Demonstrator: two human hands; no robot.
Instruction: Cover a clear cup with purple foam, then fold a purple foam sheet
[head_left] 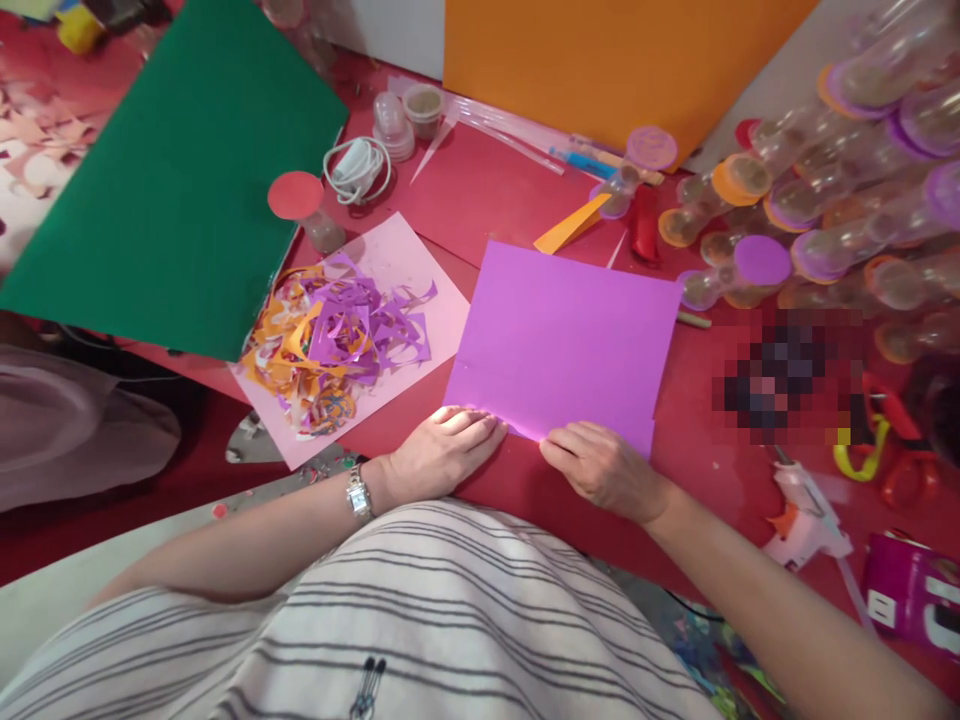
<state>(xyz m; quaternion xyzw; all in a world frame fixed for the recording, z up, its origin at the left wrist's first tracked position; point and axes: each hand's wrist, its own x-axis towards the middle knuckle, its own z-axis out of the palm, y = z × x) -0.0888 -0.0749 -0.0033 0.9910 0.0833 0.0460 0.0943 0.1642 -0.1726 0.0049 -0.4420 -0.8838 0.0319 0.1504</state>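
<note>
A purple sheet (570,340) lies flat on the red table (517,490) in front of me. Along its near edge, my left hand (457,447) presses at the left corner with its fingers together and bent over the paper. My right hand (600,465) is curled, with thumb and fingers pinching the same edge further right. The near edge between the hands looks slightly raised or folded. Beside the sheet on the left, a pink sheet (420,250) holds a pile of purple and orange paper scraps (345,330).
A green board (172,180) stands at the left, an orange board (600,70) at the back. Plastic bottles (832,240) with coloured discs crowd the right. Nearer are a glue gun (806,520) and a purple packet (915,590). A white cable (356,170) lies beyond the scraps.
</note>
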